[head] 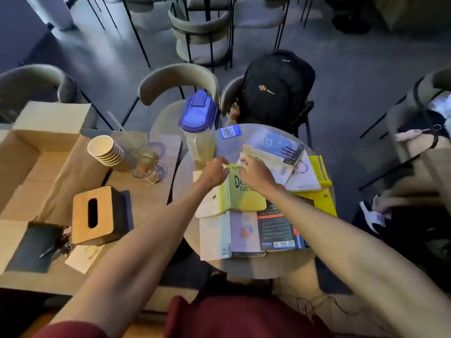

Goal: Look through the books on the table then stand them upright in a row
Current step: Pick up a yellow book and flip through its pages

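Several books lie flat and overlapping on the round table (244, 267). A yellow-green book (244, 196) sits on top in the middle. My left hand (216, 172) and my right hand (256, 173) both grip its far edge. Under it lie a black Napoleon book (275, 230) and a pale blue book (241, 232) near the front. A blue-covered book (275, 145) rests on a white book (302, 176) at the back right. A yellow book (319, 191) lies beneath them at the right edge.
A jug with a blue lid (199, 123) stands just beyond my left hand. Stacked paper cups (105, 150), glasses (146, 164), a wooden tissue box (97, 213) and a cardboard box (36, 147) are on the left table. Chairs and a black backpack (275, 89) stand behind.
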